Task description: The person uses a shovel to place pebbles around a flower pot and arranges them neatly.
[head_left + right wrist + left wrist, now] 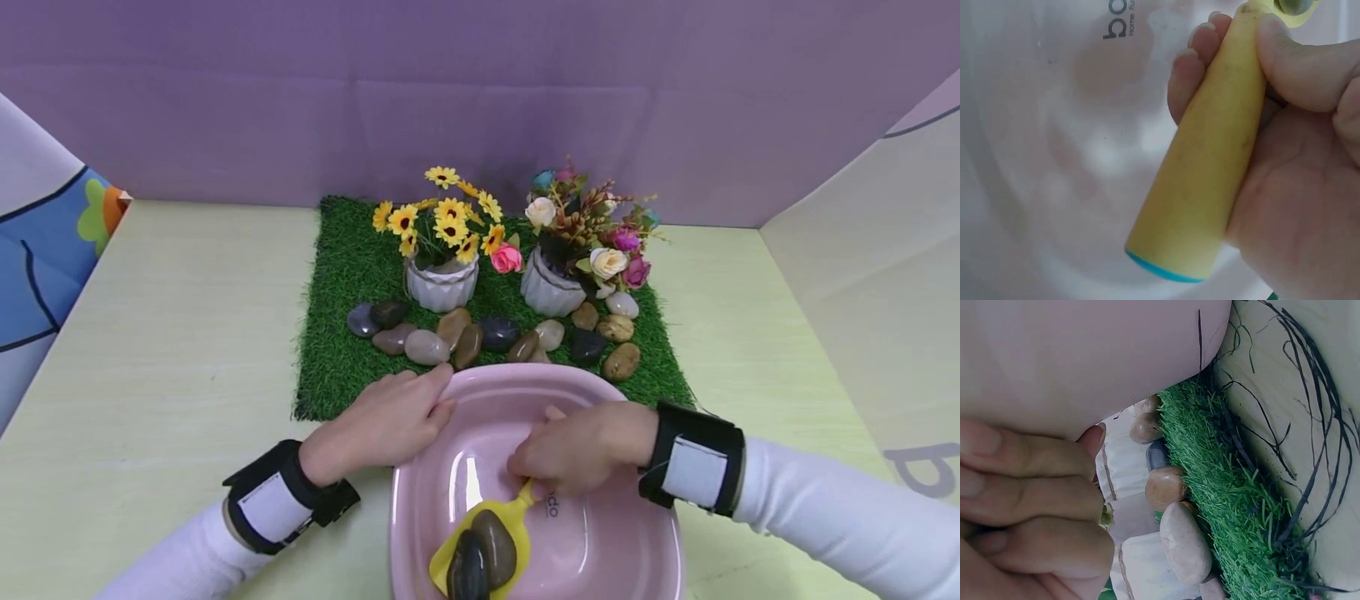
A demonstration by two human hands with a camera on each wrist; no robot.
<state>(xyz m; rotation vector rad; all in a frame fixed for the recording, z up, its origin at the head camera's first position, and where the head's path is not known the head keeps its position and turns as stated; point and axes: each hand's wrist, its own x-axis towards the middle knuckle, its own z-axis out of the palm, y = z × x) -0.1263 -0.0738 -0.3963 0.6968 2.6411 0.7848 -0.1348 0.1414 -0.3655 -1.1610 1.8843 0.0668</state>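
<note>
My right hand (573, 450) grips the yellow toy shovel (517, 512) by its handle, inside a pink basin (401, 533). In the right wrist view the thick handle (1200, 162), with its blue end, lies across the palm, fingers and thumb round its narrow part. On the shovel's blade rest two smooth wet stones, a brown one (495, 546) and a darker one (468, 567). My left hand (393, 417) holds the basin's far left rim, its fingers curled against the outer wall (1097, 362) in the left wrist view.
Behind the basin lies a green turf mat (337, 383) with a row of several stones (427, 347). Two white pots stand on it, one with yellow flowers (450, 221), one with mixed roses (607, 262). A purple backdrop (480, 100) closes off the table's (187, 350) far edge.
</note>
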